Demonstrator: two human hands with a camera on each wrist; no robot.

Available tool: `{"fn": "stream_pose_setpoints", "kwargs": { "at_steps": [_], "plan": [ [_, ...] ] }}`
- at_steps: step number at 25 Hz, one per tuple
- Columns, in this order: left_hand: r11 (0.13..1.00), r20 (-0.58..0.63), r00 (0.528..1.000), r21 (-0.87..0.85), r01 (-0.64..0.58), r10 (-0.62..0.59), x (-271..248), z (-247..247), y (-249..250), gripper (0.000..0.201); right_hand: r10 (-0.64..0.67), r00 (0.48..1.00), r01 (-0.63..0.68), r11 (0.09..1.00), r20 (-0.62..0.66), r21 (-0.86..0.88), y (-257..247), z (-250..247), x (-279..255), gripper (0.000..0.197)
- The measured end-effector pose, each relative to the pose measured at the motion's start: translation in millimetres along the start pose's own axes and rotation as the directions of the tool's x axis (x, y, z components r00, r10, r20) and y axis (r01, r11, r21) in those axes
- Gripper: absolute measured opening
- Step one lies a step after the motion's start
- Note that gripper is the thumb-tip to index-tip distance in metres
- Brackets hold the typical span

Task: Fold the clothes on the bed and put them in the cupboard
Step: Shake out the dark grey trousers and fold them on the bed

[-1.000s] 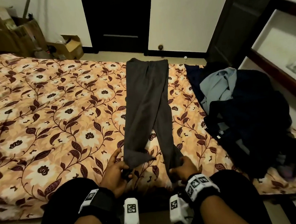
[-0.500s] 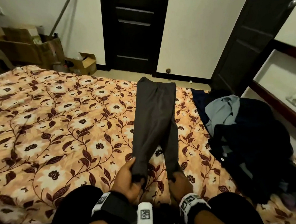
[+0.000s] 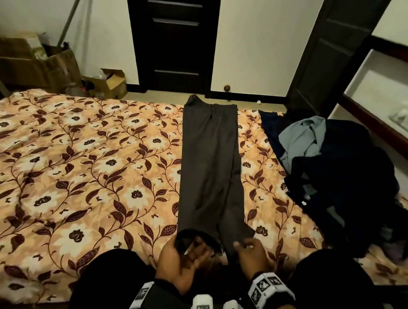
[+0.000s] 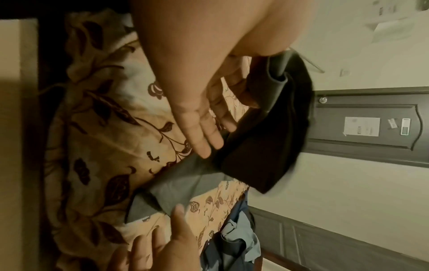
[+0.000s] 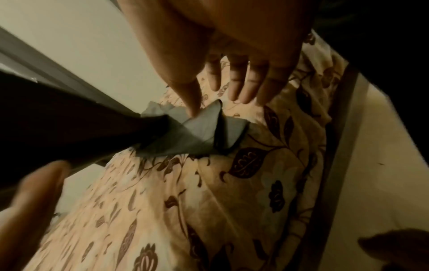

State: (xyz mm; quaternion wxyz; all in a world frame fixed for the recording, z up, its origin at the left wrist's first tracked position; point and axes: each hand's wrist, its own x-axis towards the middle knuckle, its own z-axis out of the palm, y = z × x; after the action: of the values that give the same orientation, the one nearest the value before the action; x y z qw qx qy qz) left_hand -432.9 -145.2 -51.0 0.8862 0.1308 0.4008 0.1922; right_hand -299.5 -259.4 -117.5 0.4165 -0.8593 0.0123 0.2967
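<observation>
Left grip (image 3: 183, 258), palm up at the near edge of the bed: clamped on the hem of one leg of the long dark grey trousers (image 3: 211, 166), fabric caught between thumb and forefinger, other fingers fairly straight, hem raised off the cover and drooping over the hand. Right grip (image 3: 252, 251) just beside it, to the right: fingers apart and nearly straight, holding nothing, a fingertip and the thumb touching the hem of the other leg, which lies on the cover.

Trousers stretched lengthwise over the bed, waistband at the far edge, legs side by side running towards the near edge, hems at the two hands.

Beneath them, the bed with its orange quilt printed with cream flowers and dark brown leaves (image 3: 75, 179). On its right part, apart from the trousers, a heap of unfolded dark navy and black clothes (image 3: 344, 178) with a pale blue shirt (image 3: 301, 137) lying on its far side.

Further right, the open cupboard with a white shelf (image 3: 379, 92) and its dark door (image 3: 330, 30) swung out. Beyond the far edge of the bed, a dark panelled room door (image 3: 176, 37) in a pale wall. At far left, stacked brown cardboard boxes (image 3: 22, 62).
</observation>
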Motion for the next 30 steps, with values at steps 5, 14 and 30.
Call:
{"fn": "stream_pose_setpoints", "kwargs": {
  "at_steps": [5,14,30],
  "plan": [
    [0.989,0.103,0.994,0.143,-0.048,0.034,0.7,19.1,4.8,0.042,0.040,0.936,-0.236,0.807,0.349,0.541,-20.1,8.3,13.7,0.055],
    [0.806,0.465,0.885,0.514,-0.293,0.025,17.8,67.5,0.5,0.027,-0.272,0.962,0.204,0.671,-0.019,0.713,-96.7,-97.7,2.1,0.019],
    [-0.591,0.245,0.919,0.708,-0.387,-0.308,141.0,73.7,-55.1,0.047,-0.355,0.929,0.251,0.812,0.106,0.527,-118.9,-117.7,11.9,0.023]
  ]
}}
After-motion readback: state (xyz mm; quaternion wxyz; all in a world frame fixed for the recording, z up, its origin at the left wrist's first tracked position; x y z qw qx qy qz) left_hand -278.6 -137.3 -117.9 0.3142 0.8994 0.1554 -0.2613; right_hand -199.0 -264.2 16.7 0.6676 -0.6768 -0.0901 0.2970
